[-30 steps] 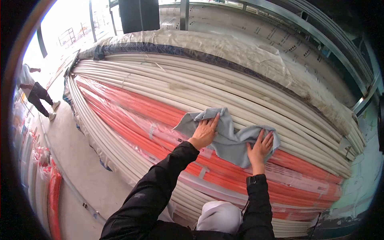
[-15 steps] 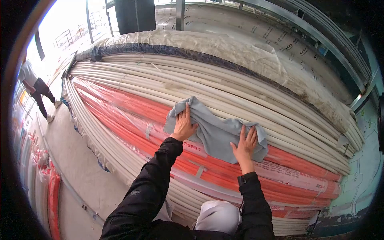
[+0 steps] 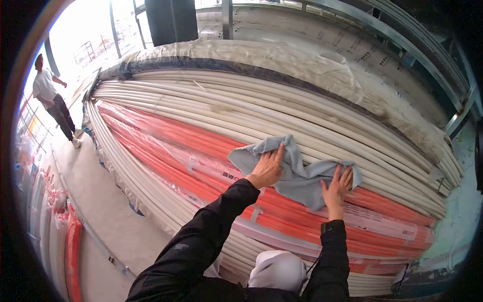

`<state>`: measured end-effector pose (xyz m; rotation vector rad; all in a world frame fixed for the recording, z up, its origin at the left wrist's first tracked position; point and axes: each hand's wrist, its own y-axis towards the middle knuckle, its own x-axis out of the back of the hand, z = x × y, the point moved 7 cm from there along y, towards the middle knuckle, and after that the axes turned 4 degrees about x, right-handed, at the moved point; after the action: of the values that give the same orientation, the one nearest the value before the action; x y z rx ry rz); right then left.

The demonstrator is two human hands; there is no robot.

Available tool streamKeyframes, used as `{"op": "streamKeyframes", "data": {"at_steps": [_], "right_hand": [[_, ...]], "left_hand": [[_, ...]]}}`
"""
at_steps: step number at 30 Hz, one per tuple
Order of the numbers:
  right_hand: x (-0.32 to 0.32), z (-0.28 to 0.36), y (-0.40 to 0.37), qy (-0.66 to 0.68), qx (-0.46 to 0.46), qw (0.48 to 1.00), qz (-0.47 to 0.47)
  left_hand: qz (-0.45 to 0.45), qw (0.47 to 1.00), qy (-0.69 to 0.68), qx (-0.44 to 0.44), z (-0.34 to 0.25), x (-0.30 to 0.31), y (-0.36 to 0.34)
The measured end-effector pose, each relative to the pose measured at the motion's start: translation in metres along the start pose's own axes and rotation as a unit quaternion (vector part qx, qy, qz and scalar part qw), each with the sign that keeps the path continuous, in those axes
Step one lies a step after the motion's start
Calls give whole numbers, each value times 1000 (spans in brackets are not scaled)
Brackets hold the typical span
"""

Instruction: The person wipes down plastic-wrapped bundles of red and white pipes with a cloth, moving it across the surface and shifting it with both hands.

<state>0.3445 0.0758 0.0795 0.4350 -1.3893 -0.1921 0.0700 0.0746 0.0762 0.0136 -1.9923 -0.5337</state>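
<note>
A grey cloth (image 3: 298,187) lies spread and wrinkled over long pipes, across the border between the white pipes (image 3: 221,108) and the red pipes (image 3: 171,136) in clear plastic wrap. My left hand (image 3: 267,169) presses flat on the cloth's left part, fingers stretched out together. On its right part rests my right hand (image 3: 337,192), open, with the thumb apart from the fingers. Neither hand is closed around the fabric. The pipes directly under the cloth are hidden.
A person (image 3: 53,98) in a light top stands at the left on the floor (image 3: 113,201). More wrapped pipes (image 3: 73,251) stand at the lower left. Behind the stack are a plastic-covered bundle (image 3: 261,53) and a metal rack frame (image 3: 372,25).
Both hands and the cloth have moved right along the pipes, and the cloth is more bunched between the hands. More of the person at the left is in view.
</note>
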Motion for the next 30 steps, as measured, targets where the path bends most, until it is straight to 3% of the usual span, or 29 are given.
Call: {"op": "streamKeyframes", "data": {"at_steps": [4,8,14,17,20,23,26,27,29,30], "right_hand": [[10,-36,-2,-24,-63,998,4],[3,-39,-4,-17,-52,998,-17],[9,-21,-34,-27,-99,989,109],[-33,-32,-63,-8,-67,989,135],[-46,-39,-76,-9,-24,996,80],[-24,-25,-95,-14,-61,997,45],[-36,-34,-109,109,-54,992,10],[-26,-31,-105,150,-47,988,-5],[-8,-20,-107,95,12,995,10],[1,-11,-109,68,40,997,19]], "left_hand": [[28,998,23,-56,-25,-11,12],[19,997,32,-74,-22,-7,9],[69,996,7,-50,-17,-10,7],[108,994,6,-29,-15,-16,-6],[97,992,52,-59,2,-47,-46],[37,995,62,-67,6,-59,-83],[212,976,44,-12,12,-62,-103],[207,978,29,-9,12,-58,-101],[201,980,-1,1,17,-50,-102],[139,989,8,-42,18,-46,-101]]}}
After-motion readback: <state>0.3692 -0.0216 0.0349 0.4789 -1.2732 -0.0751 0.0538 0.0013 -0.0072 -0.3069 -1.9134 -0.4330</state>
